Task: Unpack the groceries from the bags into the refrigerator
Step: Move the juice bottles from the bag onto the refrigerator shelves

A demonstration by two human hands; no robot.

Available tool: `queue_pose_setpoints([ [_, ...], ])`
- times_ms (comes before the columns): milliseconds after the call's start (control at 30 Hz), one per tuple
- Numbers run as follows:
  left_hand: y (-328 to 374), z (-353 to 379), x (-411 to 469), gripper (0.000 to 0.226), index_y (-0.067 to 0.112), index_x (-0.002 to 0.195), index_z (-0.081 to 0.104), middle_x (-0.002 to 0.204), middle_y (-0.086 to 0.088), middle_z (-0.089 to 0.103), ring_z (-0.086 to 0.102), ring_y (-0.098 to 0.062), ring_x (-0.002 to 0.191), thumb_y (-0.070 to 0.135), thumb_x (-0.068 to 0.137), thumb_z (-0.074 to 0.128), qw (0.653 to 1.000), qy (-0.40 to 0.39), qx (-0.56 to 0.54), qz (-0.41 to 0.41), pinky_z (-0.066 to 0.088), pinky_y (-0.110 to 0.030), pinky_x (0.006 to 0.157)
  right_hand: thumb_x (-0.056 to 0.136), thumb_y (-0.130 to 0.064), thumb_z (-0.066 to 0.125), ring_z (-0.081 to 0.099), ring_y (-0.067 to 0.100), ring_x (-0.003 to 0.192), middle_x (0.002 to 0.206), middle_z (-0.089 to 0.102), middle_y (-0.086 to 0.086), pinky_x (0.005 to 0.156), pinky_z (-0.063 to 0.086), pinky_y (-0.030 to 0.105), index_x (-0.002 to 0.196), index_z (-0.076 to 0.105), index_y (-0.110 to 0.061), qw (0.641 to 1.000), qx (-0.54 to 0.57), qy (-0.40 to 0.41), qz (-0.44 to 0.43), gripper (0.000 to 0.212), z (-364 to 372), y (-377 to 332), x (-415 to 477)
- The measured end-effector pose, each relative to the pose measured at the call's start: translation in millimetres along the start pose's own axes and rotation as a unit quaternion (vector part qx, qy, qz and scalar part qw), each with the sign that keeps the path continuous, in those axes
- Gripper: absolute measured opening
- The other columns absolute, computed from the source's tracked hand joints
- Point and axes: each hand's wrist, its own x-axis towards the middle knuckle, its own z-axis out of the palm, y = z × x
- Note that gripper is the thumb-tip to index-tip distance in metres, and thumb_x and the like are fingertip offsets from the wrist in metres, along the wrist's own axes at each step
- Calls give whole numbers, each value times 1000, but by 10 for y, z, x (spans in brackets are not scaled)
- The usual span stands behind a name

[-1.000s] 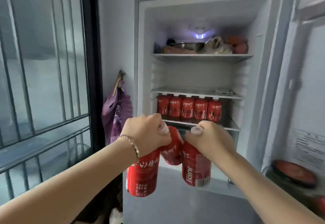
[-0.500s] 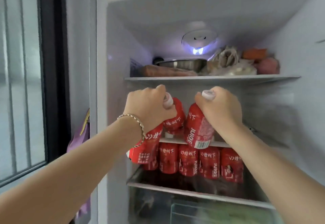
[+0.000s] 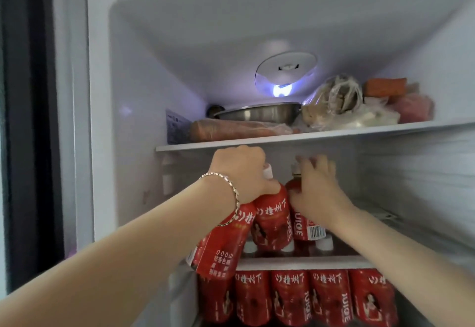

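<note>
My left hand (image 3: 241,172) grips two red juice bottles by their necks: one (image 3: 221,247) hangs tilted in front of the middle shelf (image 3: 303,262), the other (image 3: 272,224) sits just over the shelf. My right hand (image 3: 318,193) holds a third red juice bottle (image 3: 305,229) near its white cap, upright on that shelf; the hand is blurred. Both hands are inside the open refrigerator, under the top shelf (image 3: 308,136). A row of several matching red bottles (image 3: 290,298) stands on the shelf below.
The top shelf carries a steel bowl (image 3: 259,113), a long wrapped food item (image 3: 231,130) and bagged food (image 3: 334,100) at the right. The fridge lamp (image 3: 281,90) glows at the back. White caps (image 3: 323,243) show behind the held bottles on the middle shelf.
Both hands have moved forward and up with the three bottles, from in front of the refrigerator into the middle shelf space. The view has closed in on the fridge interior.
</note>
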Motion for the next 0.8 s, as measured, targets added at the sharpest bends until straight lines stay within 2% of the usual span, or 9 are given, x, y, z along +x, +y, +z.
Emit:
queue_pose_setpoints([
  [100,-26,39,31,33,20,80,45,74,6,42,45,-19,75,51,79,57,1000,7,-8,-6,33,-28,68,78,-20,66,8,12,141,148,8,-9,116,14,28,150,-3,-22,979,153,-91,-95,100,107,-32,-332],
  [167,-7,51,51,33,20,78,44,75,5,43,47,-20,76,51,80,56,1000,17,-8,-6,33,-27,67,67,-42,74,35,12,134,146,26,-8,111,34,37,148,-2,-35,952,244,-160,-92,112,264,-60,-363],
  [267,29,116,93,34,20,82,45,87,1,54,57,-22,90,53,83,53,1000,29,9,-5,37,-28,69,69,-43,77,59,3,100,119,55,-8,82,51,18,138,24,-30,947,307,-92,-35,88,453,-121,-268],
  [333,-2,172,133,36,21,91,51,101,-1,61,58,-22,99,56,87,48,999,39,25,-15,41,-30,76,74,-37,76,53,-5,82,109,59,-11,64,44,6,135,32,-26,949,310,-62,-15,76,498,-184,-226],
  [400,-77,212,160,44,17,99,55,107,-3,62,58,-23,101,58,90,42,997,36,52,-36,44,-31,79,74,-38,76,51,-9,74,96,56,-20,58,41,5,134,35,-25,941,335,-54,-1,74,557,-199,-213],
  [500,-220,255,192,57,12,102,57,107,-7,62,59,-25,99,64,89,37,993,-24,14,-112,44,-32,78,76,-36,75,54,-7,76,95,53,-21,59,42,5,136,35,-25,931,359,-56,17,73,600,-213,-213],
  [567,-294,289,203,59,13,81,55,92,-6,61,58,-24,86,68,87,35,985,-48,-43,-158,43,-31,73,79,-34,73,53,-6,79,105,55,-13,60,42,5,138,32,-24,930,363,-54,20,72,615,-218,-208],
  [667,-378,348,207,60,16,67,52,70,-4,53,57,-25,74,68,87,32,977,-39,-82,-193,44,-32,70,82,-34,69,54,-2,84,117,56,-4,67,46,9,139,27,-24,938,345,-34,21,71,638,-247,-240],
  [800,-551,409,70,43,9,64,59,69,-9,62,59,-25,70,44,88,48,945,42,-212,-246,42,-28,64,83,-40,66,59,13,100,123,52,3,86,53,25,143,18,-22,947,319,-33,3,79,679,-252,-284],
])
